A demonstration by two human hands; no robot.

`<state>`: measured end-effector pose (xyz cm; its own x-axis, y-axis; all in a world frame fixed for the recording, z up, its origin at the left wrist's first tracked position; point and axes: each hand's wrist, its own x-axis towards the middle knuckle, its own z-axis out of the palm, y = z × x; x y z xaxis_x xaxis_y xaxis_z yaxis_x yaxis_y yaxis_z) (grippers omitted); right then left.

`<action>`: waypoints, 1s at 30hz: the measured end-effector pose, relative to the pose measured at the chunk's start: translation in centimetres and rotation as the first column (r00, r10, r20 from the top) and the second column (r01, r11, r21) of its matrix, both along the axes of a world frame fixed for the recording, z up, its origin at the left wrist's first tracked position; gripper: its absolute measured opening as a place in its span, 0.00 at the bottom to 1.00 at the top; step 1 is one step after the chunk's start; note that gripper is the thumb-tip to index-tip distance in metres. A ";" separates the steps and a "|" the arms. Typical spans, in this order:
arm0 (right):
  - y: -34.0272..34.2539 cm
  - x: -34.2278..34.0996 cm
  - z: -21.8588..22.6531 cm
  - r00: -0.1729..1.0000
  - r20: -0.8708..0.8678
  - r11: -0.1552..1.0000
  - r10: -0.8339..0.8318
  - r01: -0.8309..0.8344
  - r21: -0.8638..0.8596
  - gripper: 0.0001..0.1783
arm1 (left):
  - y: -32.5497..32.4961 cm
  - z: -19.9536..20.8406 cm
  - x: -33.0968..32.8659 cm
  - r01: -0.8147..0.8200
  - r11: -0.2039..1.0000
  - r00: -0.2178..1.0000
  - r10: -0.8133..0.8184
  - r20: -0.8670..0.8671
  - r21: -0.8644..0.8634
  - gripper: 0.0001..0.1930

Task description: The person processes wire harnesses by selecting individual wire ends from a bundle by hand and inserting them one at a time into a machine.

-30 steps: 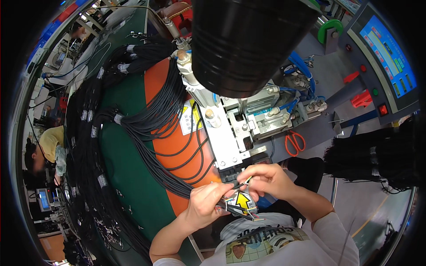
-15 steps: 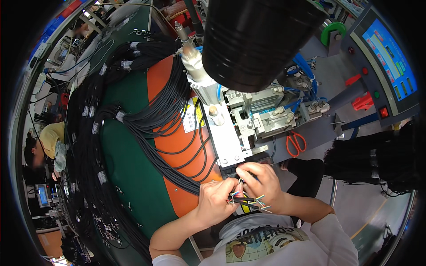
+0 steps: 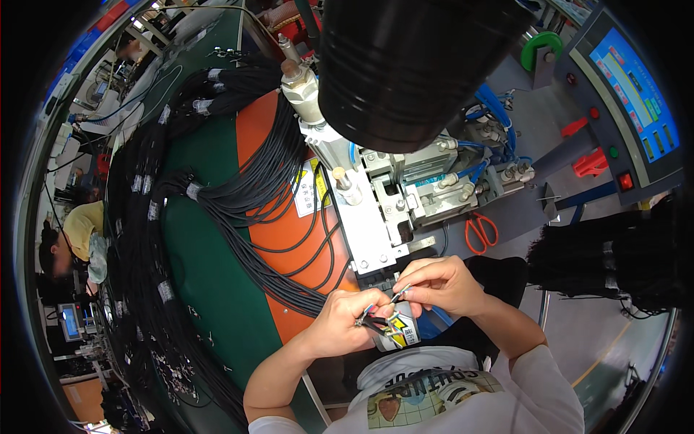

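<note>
The person's left hand (image 3: 340, 323) is closed around a few black cable ends (image 3: 371, 323), its grip narrow, with thin coloured wires fanning out at the near side of the fingers. The right hand (image 3: 444, 288), just to its right, has thumb and forefinger pinched together on the thin wire tips (image 3: 400, 293) between the two hands. These cable ends are held in the air at the near end of a metal pneumatic machine (image 3: 367, 228), above a white label with a yellow mark (image 3: 408, 334).

To the left, a bundle of black cables (image 3: 231, 199) fans across the orange and green surface (image 3: 217, 159) and runs in toward the left hand. A yellow-and-white warning label (image 3: 309, 192) is on the orange part, beside the machine. Farther left lies a thick, taped black cable bundle (image 3: 137, 239).

A large black cylinder (image 3: 412, 72) covers part of the machine's far side. Red-handled scissors (image 3: 480, 233) lie right of the machine; farther right are a lit control screen (image 3: 636, 90) and, nearer, a thick black bundle (image 3: 607, 260).
</note>
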<state>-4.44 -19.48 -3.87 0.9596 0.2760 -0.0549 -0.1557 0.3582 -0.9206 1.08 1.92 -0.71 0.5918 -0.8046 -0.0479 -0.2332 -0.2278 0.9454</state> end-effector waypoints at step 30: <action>0.8 0.0 1.0 0.754 0.622 0.364 0.210 0.530 -0.766 0.07 | -1.1 0.0 -2.5 -0.207 0.957 0.692 -0.003 0.722 0.202 0.18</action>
<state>-4.46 -18.66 -2.88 0.8913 0.2524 0.3766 0.4292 -0.7374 -0.5216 -1.41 0.84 -0.72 0.6095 -0.7578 0.2329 -0.7679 -0.4912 0.4112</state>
